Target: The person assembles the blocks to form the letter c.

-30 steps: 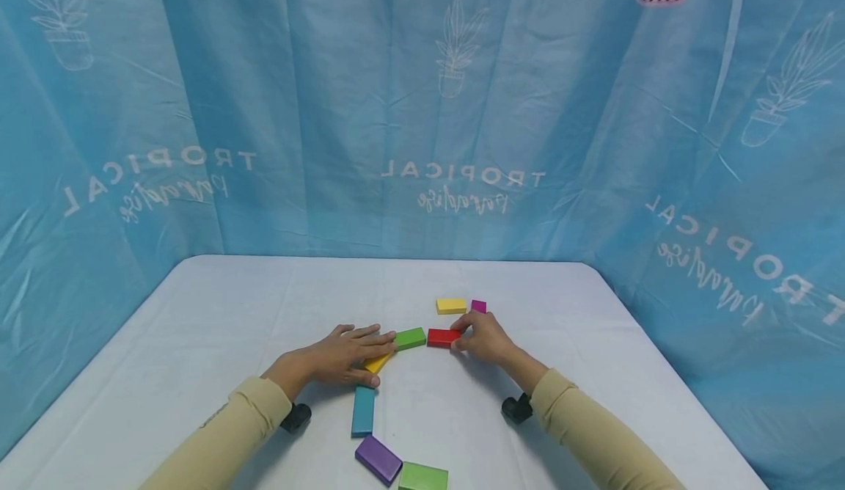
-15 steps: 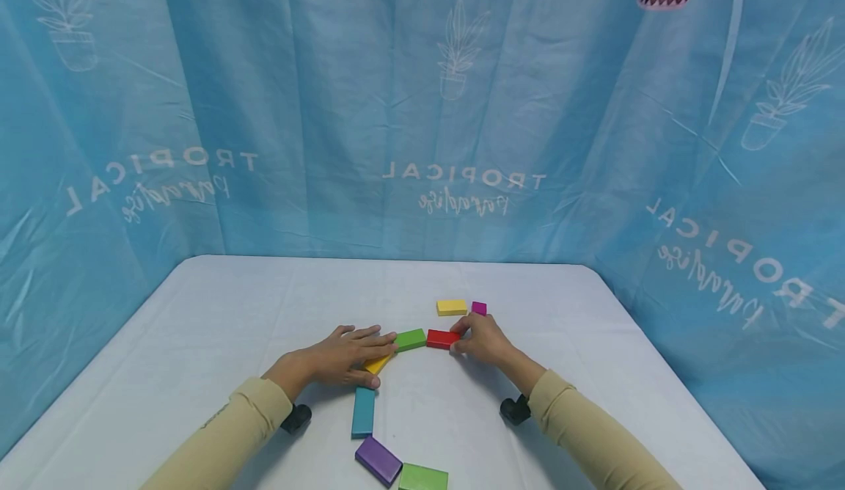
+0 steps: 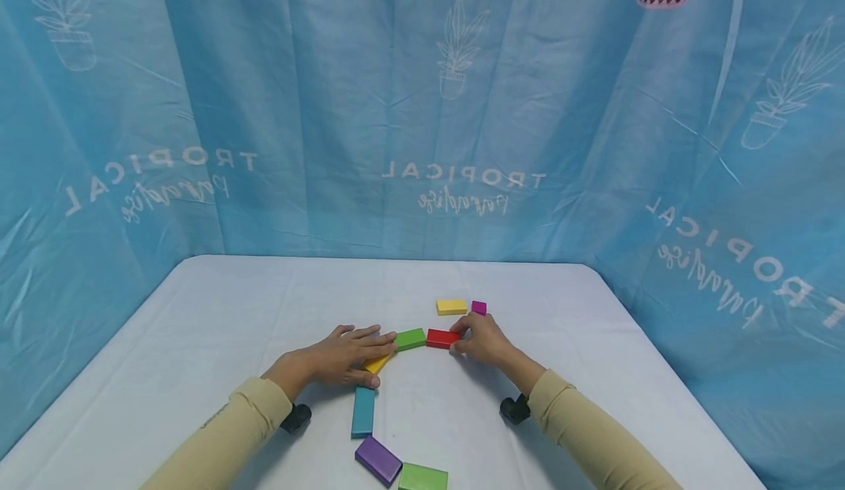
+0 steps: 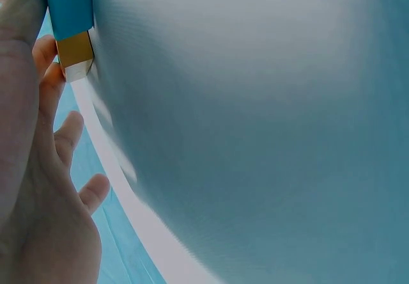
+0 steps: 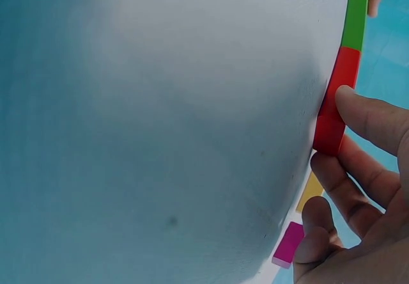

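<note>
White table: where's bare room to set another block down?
Free: white table left of the left hand, right of the right hand, and between the teal block and right-wrist camera. Crowded: around the right hand, by the red block, far green block, back yellow block and magenta block.

**Red rectangular block [image 3: 441, 338] closes up to green rectangular block [image 3: 410, 339]**

The thin gap seen between them a second ago is gone; their ends now meet. The right hand [image 3: 484, 339], pinching the red block's right end, sits very slightly further left, its tan sleeve [image 3: 594, 431] too. In the head view, the white prints on the blue curtain [image 3: 343, 123] stand a touch lower.
</note>
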`<action>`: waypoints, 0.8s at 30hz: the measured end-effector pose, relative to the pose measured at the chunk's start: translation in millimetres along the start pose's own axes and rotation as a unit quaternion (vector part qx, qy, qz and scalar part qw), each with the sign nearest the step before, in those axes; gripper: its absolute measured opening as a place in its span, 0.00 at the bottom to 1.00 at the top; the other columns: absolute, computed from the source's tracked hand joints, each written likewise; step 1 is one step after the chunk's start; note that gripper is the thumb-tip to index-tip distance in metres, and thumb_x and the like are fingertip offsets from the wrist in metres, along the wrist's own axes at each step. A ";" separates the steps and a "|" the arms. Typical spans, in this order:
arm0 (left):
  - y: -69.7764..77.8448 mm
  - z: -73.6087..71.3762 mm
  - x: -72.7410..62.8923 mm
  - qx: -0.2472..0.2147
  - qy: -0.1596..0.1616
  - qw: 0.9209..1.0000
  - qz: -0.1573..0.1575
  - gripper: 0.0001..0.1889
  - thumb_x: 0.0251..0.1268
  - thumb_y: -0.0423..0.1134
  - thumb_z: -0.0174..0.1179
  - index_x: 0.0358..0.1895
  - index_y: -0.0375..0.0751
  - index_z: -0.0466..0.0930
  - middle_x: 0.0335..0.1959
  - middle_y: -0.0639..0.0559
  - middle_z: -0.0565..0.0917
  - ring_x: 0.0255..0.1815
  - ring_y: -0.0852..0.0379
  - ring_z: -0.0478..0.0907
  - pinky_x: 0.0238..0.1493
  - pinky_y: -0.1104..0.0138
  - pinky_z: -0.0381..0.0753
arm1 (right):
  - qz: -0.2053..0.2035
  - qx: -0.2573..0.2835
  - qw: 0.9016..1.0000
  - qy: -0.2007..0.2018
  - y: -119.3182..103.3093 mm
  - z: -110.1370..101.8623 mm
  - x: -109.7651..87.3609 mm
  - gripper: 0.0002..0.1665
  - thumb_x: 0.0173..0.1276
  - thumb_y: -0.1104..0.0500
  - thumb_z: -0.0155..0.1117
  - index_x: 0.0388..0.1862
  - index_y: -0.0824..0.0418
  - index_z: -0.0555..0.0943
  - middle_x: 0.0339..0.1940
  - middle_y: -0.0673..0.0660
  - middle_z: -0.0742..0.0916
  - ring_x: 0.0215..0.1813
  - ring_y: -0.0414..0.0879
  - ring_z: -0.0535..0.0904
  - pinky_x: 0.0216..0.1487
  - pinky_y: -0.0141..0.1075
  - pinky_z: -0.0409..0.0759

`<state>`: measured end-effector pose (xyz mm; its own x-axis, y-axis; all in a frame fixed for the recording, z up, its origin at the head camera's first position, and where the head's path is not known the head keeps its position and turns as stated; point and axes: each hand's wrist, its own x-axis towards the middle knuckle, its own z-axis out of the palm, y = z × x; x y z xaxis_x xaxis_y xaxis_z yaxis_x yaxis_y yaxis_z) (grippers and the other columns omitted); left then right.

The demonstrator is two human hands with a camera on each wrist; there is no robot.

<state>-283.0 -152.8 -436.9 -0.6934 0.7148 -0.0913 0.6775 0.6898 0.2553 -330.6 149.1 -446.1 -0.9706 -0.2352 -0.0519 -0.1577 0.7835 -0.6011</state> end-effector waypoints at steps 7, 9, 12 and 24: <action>-0.8 1.1 0.4 0.002 0.000 1.000 0.000 0.37 0.65 0.63 0.53 0.75 0.54 0.58 0.76 0.56 0.55 0.76 0.47 0.46 0.68 0.41 0.44 | 0.000 -0.002 1.000 -0.001 0.1 -0.1 -0.2 0.18 0.53 0.60 0.77 0.44 0.56 0.85 0.39 0.49 0.80 0.48 0.47 0.72 0.43 0.41 0.76; -1.0 1.1 0.4 0.001 0.000 1.000 0.000 0.37 0.65 0.63 0.53 0.75 0.54 0.58 0.76 0.56 0.55 0.76 0.47 0.46 0.68 0.41 0.44 | -0.001 -0.004 1.000 -0.001 -0.1 -0.3 -0.2 0.17 0.54 0.60 0.77 0.44 0.55 0.85 0.39 0.49 0.79 0.48 0.47 0.72 0.44 0.41 0.76; -1.2 1.0 0.3 0.000 -0.001 1.000 -0.002 0.37 0.65 0.62 0.53 0.75 0.54 0.58 0.76 0.57 0.55 0.76 0.47 0.45 0.68 0.41 0.43 | -0.003 -0.004 1.000 -0.001 -0.4 -0.6 -0.1 0.17 0.54 0.60 0.76 0.44 0.56 0.85 0.39 0.49 0.79 0.48 0.47 0.71 0.45 0.42 0.75; -0.6 0.3 0.8 0.000 -0.001 1.000 0.001 0.37 0.66 0.62 0.53 0.75 0.54 0.58 0.76 0.57 0.55 0.76 0.47 0.45 0.68 0.41 0.44 | 0.009 0.011 1.000 0.003 -5.1 -7.0 -1.3 0.20 0.55 0.58 0.76 0.48 0.56 0.84 0.42 0.50 0.79 0.51 0.48 0.71 0.41 0.40 0.78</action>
<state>-283.9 -152.7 -437.4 -0.6916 0.7164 -0.0923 0.6787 0.6883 0.2563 -329.8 149.4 -437.4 -0.9743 -0.2175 -0.0580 -0.1360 0.7742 -0.6181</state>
